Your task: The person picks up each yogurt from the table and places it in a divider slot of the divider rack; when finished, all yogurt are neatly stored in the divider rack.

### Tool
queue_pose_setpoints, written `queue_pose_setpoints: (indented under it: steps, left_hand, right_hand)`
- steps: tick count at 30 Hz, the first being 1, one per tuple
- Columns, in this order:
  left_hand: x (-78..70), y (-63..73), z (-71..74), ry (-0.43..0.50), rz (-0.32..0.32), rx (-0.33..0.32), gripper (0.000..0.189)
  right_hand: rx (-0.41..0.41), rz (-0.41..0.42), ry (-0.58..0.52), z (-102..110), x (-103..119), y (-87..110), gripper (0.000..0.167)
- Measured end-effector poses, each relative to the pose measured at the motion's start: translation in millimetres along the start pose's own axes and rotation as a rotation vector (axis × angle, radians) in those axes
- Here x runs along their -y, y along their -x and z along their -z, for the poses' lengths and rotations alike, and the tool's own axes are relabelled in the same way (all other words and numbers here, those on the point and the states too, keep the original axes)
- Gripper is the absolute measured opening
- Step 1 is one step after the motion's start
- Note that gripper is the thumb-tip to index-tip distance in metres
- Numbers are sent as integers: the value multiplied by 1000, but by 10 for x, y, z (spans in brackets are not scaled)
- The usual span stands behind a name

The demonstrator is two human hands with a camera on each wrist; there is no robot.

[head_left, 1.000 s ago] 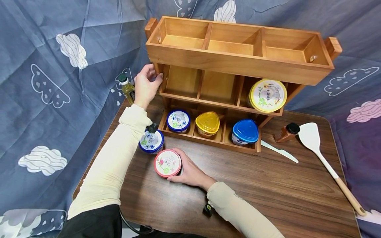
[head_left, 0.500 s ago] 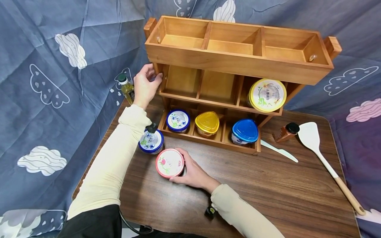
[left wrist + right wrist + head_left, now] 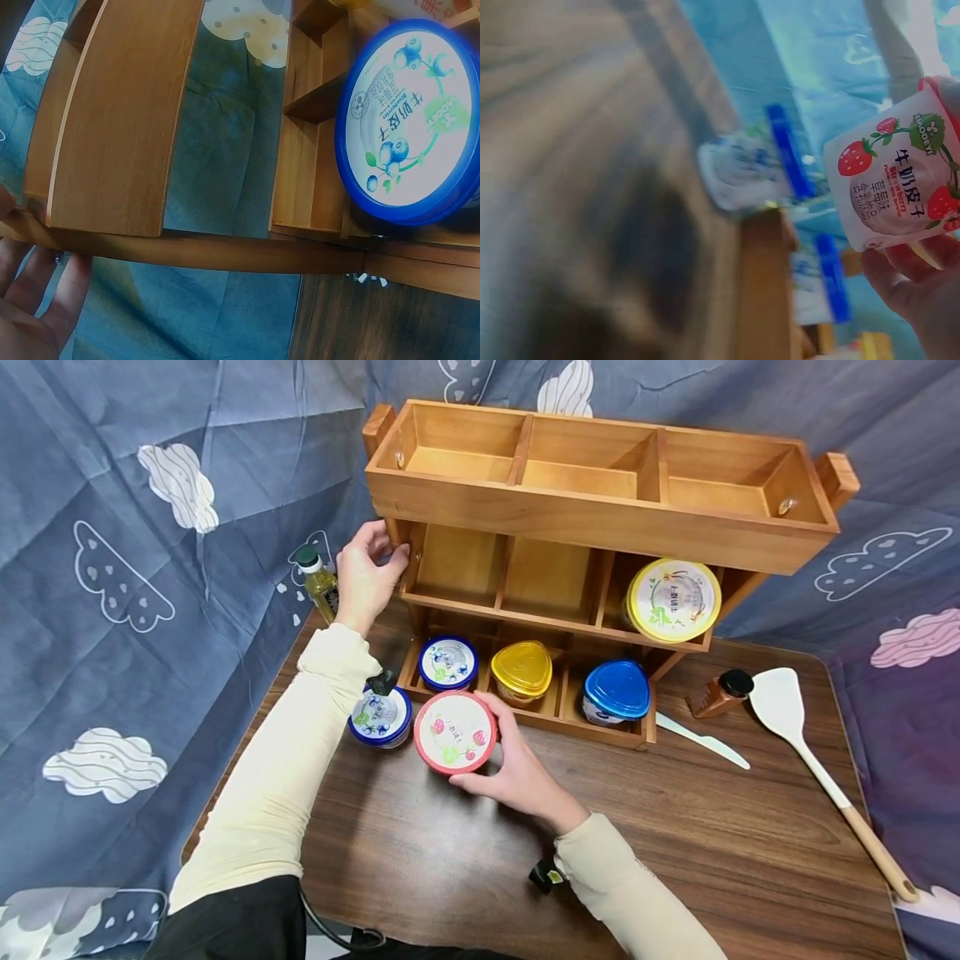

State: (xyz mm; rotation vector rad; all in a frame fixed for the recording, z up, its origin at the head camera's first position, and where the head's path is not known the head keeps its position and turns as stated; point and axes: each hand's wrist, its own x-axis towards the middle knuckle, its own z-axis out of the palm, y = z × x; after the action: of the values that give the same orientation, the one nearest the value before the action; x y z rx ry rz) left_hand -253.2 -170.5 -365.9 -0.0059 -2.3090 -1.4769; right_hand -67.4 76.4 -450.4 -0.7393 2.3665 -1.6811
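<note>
My right hand [image 3: 517,768] grips a round yogurt cup [image 3: 455,732] with a red-rimmed strawberry lid, held in front of the shelf's lowest tier. The right wrist view shows the strawberry cup [image 3: 900,176] tilted, fingers curled round it. My left hand [image 3: 367,577] holds the left upright of the wooden shelf [image 3: 600,527]; in the left wrist view its fingers [image 3: 67,292] curl at the wood. A blue-lidded blueberry cup [image 3: 381,717] stands on the table at the shelf's left front. In the bottom tier sit another blueberry cup [image 3: 448,663], a yellow-lidded cup [image 3: 522,668] and a blue-lidded cup [image 3: 618,688].
A large yellow-rimmed cup [image 3: 673,600] sits in the middle tier's right compartment. Behind my left forearm stands a green-capped bottle [image 3: 321,583]. On the right of the table [image 3: 712,835] lie a pale knife [image 3: 705,741], a black-capped spice jar [image 3: 722,693] and a white spatula [image 3: 783,706].
My right hand has lifted the strawberry cup and carried it up and to the right, toward the shelf's bottom tier. The left hand keeps its place on the upright.
</note>
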Motion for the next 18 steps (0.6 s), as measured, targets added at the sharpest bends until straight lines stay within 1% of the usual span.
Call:
queue_pose_setpoints:
  steps: [4, 8, 14, 18]
  left_hand:
    - [-3, 5, 5, 7, 0, 1, 36]
    - [3, 2, 1, 5, -3, -3, 35]
    - [-1, -5, -12, -6, -6, -9, 35]
    - [-4, -3, -12, -10, 0, -7, 35]
  right_hand:
    - [-59, 48, 51, 160, 123, -53, 109]
    - [-101, 93, 89, 292, 213, -101, 111]
    - [-174, 169, 125, 498, 332, -204, 117]
    - [-230, 213, 122, 646, 437, -285, 119]
